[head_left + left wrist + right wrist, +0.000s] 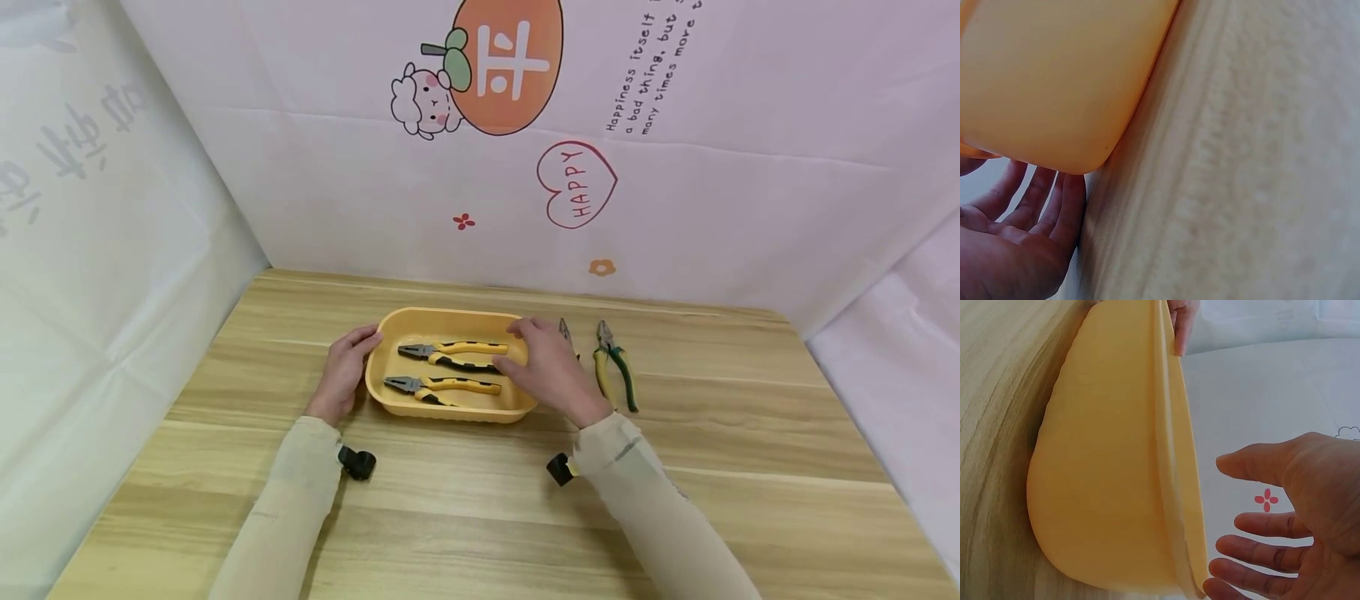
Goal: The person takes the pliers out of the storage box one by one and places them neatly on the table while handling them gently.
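A yellow plastic basin [450,413] sits on the wooden table. Inside it lie two combination pliers, the upper pliers [468,347] and the lower pliers [457,383], both with yellow-and-black handles and jaws pointing left. My left hand [342,371] holds the basin's left end, thumb at the rim and fingers against the outer wall [1054,112]. Over the right end hovers my right hand [551,367], its fingers [1266,550] spread and nothing between them. Green-and-yellow-handled pliers [616,367] rest to the right of the basin. Beside them, other pliers [566,330] are mostly hidden by my right hand.
The wooden table [450,517] reaches back to a white printed cloth [360,208]. More white cloth hangs on the left and right sides. Each wrist carries a small black camera, such as the left camera [358,463].
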